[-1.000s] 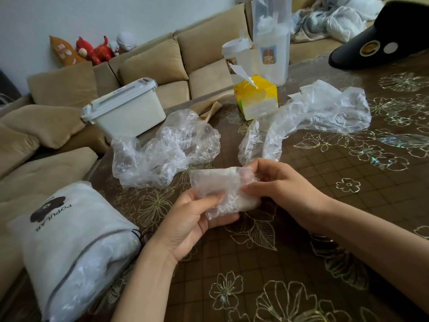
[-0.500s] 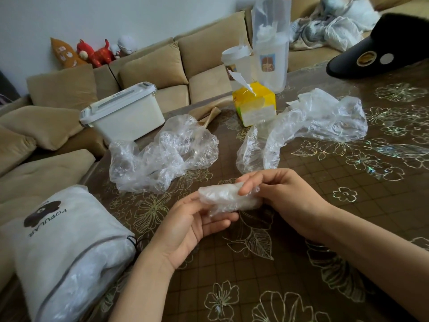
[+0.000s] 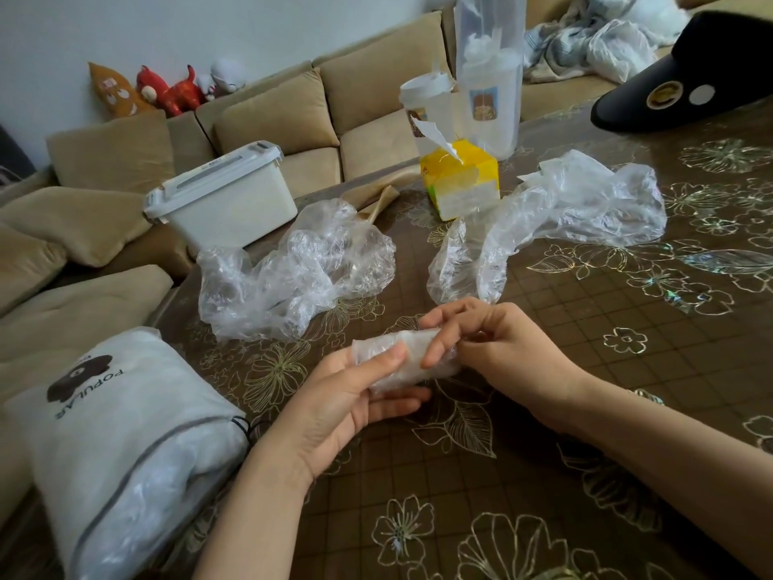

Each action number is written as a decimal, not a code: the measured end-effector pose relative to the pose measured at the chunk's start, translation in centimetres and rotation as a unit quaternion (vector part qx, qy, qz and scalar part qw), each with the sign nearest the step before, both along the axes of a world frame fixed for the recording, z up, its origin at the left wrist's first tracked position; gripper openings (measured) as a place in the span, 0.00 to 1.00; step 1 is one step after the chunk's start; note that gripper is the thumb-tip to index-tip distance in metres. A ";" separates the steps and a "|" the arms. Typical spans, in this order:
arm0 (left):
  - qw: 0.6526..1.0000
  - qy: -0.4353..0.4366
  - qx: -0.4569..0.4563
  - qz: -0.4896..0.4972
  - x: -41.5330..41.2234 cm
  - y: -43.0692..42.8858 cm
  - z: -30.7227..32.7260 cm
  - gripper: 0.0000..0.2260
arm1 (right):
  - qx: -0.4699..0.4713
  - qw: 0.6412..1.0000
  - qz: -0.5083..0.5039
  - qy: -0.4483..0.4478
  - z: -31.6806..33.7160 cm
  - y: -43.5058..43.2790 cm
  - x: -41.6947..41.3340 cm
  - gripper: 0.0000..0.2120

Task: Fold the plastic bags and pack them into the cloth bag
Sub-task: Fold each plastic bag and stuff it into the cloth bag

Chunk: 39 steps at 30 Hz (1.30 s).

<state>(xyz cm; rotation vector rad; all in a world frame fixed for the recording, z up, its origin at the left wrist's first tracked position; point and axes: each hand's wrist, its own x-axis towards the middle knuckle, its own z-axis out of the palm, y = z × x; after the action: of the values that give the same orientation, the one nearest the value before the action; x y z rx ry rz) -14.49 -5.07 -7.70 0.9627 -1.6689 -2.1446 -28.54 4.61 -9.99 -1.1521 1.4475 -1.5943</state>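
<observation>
Wide brown table (image 3: 585, 412) with gold flowers fills the view, beige sofa (image 3: 267, 119) running behind it on the left. Down at the near left edge, the white cloth bag (image 3: 117, 433) lies on its side, mouth open, clear plastic showing inside. Two crumpled plastic bags sit loose on the tabletop beyond the hands: the left loose bag (image 3: 293, 270) and the right loose bag (image 3: 564, 215), well apart. Behind them, a white lidded box (image 3: 226, 194) and a yellow tissue box (image 3: 464, 177). Now the hands, centre frame, just above the table. The left hand (image 3: 347, 408) has its thumb on top and fingers underneath, pinching the folded plastic bag (image 3: 412, 357). The right hand (image 3: 510, 353) curls its fingers onto the bundle's right end, gripping it. The bundle sits squarely between both hands, small and compact, clear of the cloth bag.
</observation>
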 end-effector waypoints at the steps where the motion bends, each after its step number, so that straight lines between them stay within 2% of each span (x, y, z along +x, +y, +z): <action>1: 1.000 0.005 -0.006 0.011 0.0 0.1 0.0 0.18 | 0.006 1.000 0.000 -0.018 0.1 0.0 0.0 0.26; 5: 0.995 0.008 -0.089 0.037 -0.2 0.3 -0.4 0.17 | 0.000 0.996 -0.041 -0.080 0.6 0.1 0.0 0.18; 8: 0.990 0.010 -0.140 0.033 -0.5 0.6 -0.6 0.19 | 0.005 0.998 -0.053 -0.034 0.4 0.0 0.3 0.08; 11: 0.988 0.023 -0.152 0.021 -0.6 0.8 -0.5 0.20 | 0.056 0.998 -0.009 0.038 0.0 -0.1 0.1 0.11; 15: 0.990 0.034 -0.129 0.037 -0.4 0.5 -0.5 0.16 | 0.069 0.997 0.029 0.024 0.4 -0.2 -0.7 0.07; 23: 0.991 0.025 -0.113 0.067 -0.5 0.4 -0.7 0.13 | -0.006 0.998 -0.005 0.063 -0.2 -0.3 -0.8 0.05; 31: 0.988 0.077 -0.053 0.122 0.0 0.8 -0.6 0.07 | 0.000 0.998 -0.007 -0.068 0.2 -0.1 -1.2 0.06; 35: 0.978 0.045 -0.136 0.150 1.1 2.3 0.2 0.08 | 0.022 0.995 0.019 -0.093 0.5 0.2 -1.2 0.09; 39: 0.950 -0.012 -0.259 0.171 4.1 3.6 2.8 0.03 | 0.052 0.992 0.054 -0.100 1.0 1.1 -1.2 0.08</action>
<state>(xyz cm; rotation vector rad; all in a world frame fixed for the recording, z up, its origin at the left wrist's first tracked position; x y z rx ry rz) -10.42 -1.50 -4.87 1.0166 -1.7852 -1.3775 -29.75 5.72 -9.02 -0.9660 1.2996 -1.4962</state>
